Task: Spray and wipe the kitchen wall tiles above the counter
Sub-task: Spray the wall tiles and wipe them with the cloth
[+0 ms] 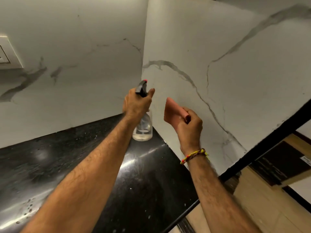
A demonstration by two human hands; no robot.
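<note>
My left hand (137,103) grips the neck of a clear spray bottle (143,130) with a black trigger head and a red nozzle tip, held up above the counter and pointed into the wall corner. My right hand (187,126) holds a pink folded cloth or sponge (173,110) raised just in front of the right wall. The wall tiles (218,47) are white marble-look with grey veins and meet in a corner behind the bottle.
A black speckled stone counter (67,165) runs below the walls, with a few water drops near its front left. A white switch plate (6,52) sits on the left wall. At right, the wall ends at a black edge with cardboard boxes (262,195) below.
</note>
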